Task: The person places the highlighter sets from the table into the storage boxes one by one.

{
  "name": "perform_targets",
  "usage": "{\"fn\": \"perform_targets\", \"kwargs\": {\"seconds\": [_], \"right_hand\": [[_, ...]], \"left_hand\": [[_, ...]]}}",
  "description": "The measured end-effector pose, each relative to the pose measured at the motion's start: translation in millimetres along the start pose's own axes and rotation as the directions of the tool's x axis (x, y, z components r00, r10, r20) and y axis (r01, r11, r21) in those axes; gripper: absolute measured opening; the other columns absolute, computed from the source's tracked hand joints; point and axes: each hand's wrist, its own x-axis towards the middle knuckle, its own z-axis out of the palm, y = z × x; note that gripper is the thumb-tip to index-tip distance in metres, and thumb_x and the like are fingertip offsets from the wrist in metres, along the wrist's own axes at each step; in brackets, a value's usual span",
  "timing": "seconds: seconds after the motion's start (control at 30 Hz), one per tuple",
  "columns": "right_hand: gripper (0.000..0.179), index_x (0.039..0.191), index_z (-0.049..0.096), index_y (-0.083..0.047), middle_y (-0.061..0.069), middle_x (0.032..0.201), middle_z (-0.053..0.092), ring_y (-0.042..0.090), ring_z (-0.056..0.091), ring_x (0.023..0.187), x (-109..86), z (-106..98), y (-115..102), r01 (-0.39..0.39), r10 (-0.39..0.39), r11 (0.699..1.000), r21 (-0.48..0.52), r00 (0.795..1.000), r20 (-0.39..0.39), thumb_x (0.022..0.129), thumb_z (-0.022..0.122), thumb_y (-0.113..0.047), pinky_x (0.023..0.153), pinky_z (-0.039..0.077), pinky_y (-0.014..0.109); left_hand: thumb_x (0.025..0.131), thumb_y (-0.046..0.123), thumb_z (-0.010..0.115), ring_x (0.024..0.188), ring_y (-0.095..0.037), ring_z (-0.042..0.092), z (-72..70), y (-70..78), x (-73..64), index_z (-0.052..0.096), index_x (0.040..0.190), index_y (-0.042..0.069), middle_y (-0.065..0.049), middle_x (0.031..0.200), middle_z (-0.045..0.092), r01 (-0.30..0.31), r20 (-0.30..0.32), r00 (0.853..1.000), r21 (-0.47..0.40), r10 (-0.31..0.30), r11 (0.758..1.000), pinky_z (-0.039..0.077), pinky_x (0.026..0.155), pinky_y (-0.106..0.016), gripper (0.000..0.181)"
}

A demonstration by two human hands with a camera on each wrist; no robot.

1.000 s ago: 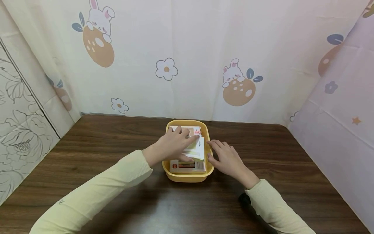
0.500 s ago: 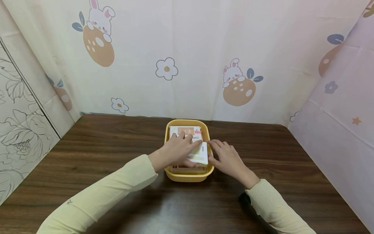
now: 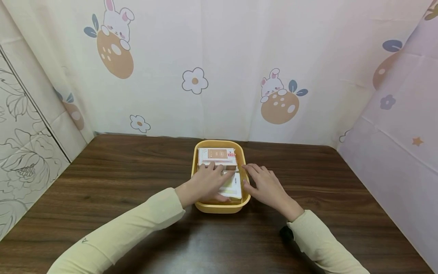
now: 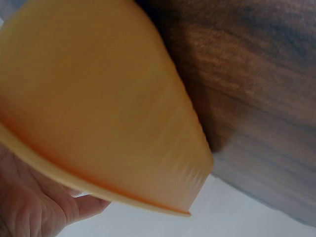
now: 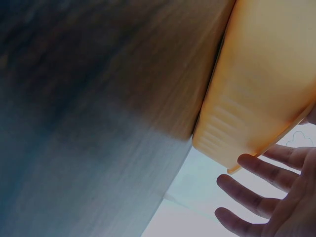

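A yellow plastic basket (image 3: 222, 209) stands on the table with several flat boxes inside. My left hand (image 3: 205, 183) reaches over its left rim and holds a white and yellow box (image 3: 234, 186) in the near half, thumb at the near edge and fingers at the far side. A white and brown box (image 3: 217, 153) lies in the far half. My right hand (image 3: 267, 186) is at the basket's right rim, fingers loosely extended. The left wrist view shows the basket's outer wall (image 4: 98, 98) and part of the left hand (image 4: 39, 202); the held box is mostly hidden there.
The dark wooden table (image 3: 137, 160) extends on both sides of the basket. A patterned curtain (image 3: 226, 45) hangs behind it. A black object (image 3: 287, 234) shows beside the right sleeve.
My left hand has brought the white and yellow box toward me and down into the basket's near half. It now covers the lower box there. The right hand has stayed at the rim.
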Motion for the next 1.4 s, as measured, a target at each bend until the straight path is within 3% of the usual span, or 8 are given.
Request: {"fn": "perform_targets", "kwargs": {"seconds": [0.7,1.13,1.4], "right_hand": [[0.046,0.129,0.051,-0.010,0.009,0.128,0.053,0.032,0.053,0.107,1.5,2,-1,-0.002,0.002,1.000,-0.010,1.000,-0.003,0.088,0.054,-0.031,0.081,0.043,0.051],[0.047,0.130,0.049,-0.010,0.009,0.129,0.052,0.032,0.052,0.110,2.5,0,0,-0.003,0.003,1.000,-0.006,1.000,0.021,0.089,0.054,-0.031,0.084,0.042,0.052],[0.046,0.129,0.050,-0.009,0.009,0.128,0.052,0.032,0.052,0.111,2.9,-4,3,0.002,-0.003,0.999,0.034,1.000,0.031,0.090,0.054,-0.033,0.086,0.042,0.053]], "left_hand": [[0.076,0.075,0.042,0.106,-0.029,0.054,12.5,-1.8,-1.0,0.038,0.137,0.025,-0.007,0.125,0.053,0.036,0.021,0.999,-0.037,-0.035,0.999,0.050,0.079,-0.043,0.079],[0.078,0.075,0.037,0.110,-0.030,0.053,10.4,-5.0,-0.4,0.039,0.136,0.025,-0.006,0.128,0.052,0.042,0.046,0.998,-0.094,-0.038,0.995,0.048,0.084,-0.046,0.077],[0.081,0.070,0.041,0.101,-0.029,0.054,-0.3,-18.6,-5.4,0.042,0.134,0.022,-0.006,0.117,0.055,0.045,-0.022,0.999,-0.118,-0.048,0.992,0.046,0.080,-0.044,0.071]]}}
